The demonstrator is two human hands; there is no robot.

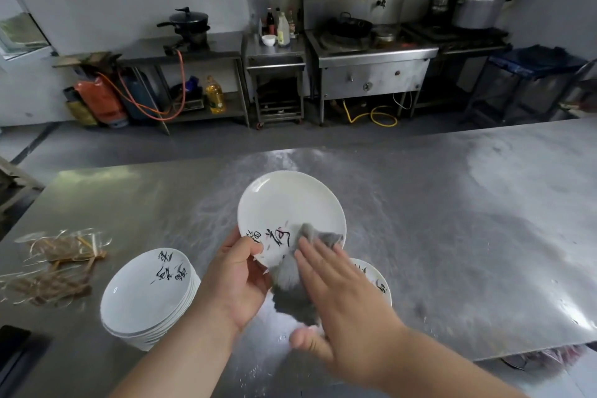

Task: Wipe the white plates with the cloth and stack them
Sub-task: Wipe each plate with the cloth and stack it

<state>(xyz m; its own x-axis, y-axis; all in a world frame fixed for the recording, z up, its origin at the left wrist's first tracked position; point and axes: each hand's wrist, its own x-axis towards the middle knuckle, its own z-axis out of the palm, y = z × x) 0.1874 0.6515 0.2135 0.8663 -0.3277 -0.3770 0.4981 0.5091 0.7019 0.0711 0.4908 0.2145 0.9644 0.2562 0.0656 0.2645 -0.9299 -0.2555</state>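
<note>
Mostly white plate (pixel 284 203); black brush marks (pixel 277 237)

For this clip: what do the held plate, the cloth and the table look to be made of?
The held plate looks like glazed ceramic or porcelain: glossy white with a highlight and black brush-style markings; melamine is possible. The cloth is soft grey fabric, matte; it bunches and folds. The table is metal, probably stainless steel: brushed grey sheen with smeared reflections.

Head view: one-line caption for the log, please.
Left hand grips a white plate while the right hand presses a grey cloth on it, beside a plate stack.
</note>
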